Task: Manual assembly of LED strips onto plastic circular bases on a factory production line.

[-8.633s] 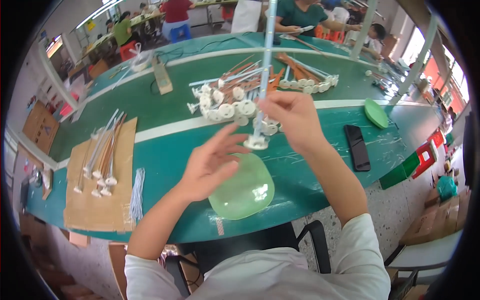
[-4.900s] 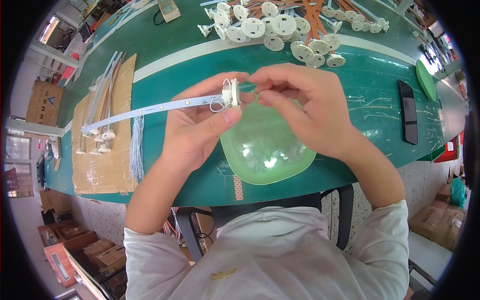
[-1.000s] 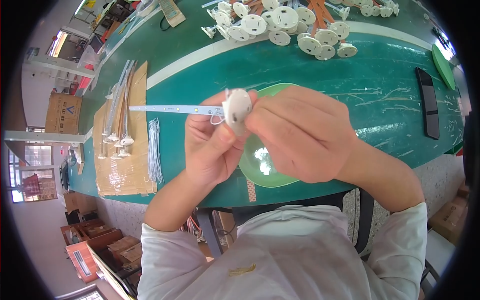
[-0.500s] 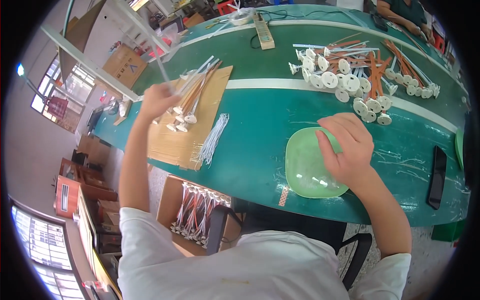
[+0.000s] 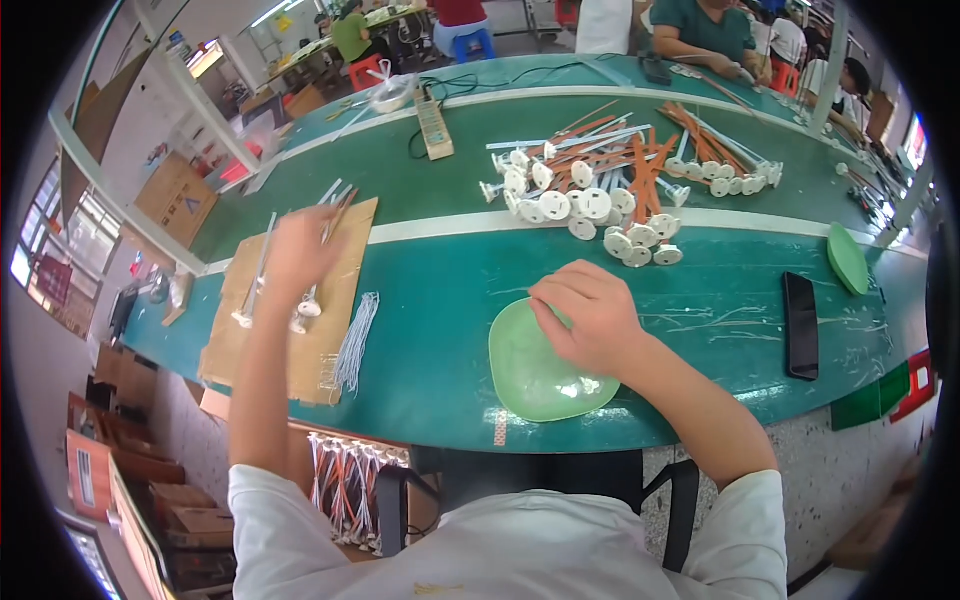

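Observation:
My left hand (image 5: pixel 303 252) is smeared by motion above a brown cardboard sheet (image 5: pixel 228 335); its fingers cannot be made out. Beneath and beside it lie long-stemmed pieces with white round ends; one piece with a pale strip (image 5: pixel 262 270) lies apart on the left. A bundle of thin white strands (image 5: pixel 357 343) lies along the cardboard's right edge. My right hand (image 5: pixel 592 318) hovers over or touches a light green plate (image 5: pixel 520 375), fingers curled together and thumb near the fingertips. Whatever it might pinch is hidden.
Many white round-ended pieces (image 5: pixel 575 205) with orange and white strips lie heaped beyond the plate. A black phone (image 5: pixel 800 325) and another green plate (image 5: pixel 847 260) lie to the right. A power strip (image 5: pixel 433 125) is at the back. Below the table edge stands a filled box (image 5: pixel 345 490).
The view has swung to the right and up. My left hand, with a blurred pale strip at it before, now sits over the cardboard's pieces. My right thumb has closed toward the fingers.

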The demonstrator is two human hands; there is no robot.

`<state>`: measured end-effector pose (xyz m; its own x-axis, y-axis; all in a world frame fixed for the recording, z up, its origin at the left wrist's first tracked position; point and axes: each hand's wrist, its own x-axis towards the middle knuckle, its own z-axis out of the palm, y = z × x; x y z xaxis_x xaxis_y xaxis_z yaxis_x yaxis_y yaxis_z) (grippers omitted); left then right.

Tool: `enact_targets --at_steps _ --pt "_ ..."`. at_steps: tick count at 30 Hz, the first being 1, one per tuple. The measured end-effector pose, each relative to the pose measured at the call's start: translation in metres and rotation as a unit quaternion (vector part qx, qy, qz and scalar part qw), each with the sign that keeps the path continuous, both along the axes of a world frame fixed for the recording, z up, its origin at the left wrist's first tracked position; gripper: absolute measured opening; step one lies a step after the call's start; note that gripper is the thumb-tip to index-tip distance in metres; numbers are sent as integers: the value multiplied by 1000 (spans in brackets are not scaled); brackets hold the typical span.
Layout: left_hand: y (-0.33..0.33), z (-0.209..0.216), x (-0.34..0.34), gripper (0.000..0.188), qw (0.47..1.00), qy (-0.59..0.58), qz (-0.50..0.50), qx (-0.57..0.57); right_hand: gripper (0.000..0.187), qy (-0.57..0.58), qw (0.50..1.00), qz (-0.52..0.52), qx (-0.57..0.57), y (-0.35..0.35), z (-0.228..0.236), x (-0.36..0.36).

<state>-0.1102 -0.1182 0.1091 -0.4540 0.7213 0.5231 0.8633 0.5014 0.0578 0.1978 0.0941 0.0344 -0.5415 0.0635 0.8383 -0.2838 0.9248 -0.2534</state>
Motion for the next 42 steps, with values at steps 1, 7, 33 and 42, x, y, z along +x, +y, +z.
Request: enact_targets --at_steps 1,7,33,42 --pt "35 2 24 28 997 -58 -46 10 16 1 1000 -4 3 1 -2 1" --pt "207 -21 81 31 964 -92 -246 34 14 7 1000 2 12 8 -4 3" --pt "55 13 151 40 636 -714 -277 91 35 120 989 32 -80 0 25 18" --pt "75 -54 170 39 484 -750 -433 125 34 168 985 20 36 -9 21 16"
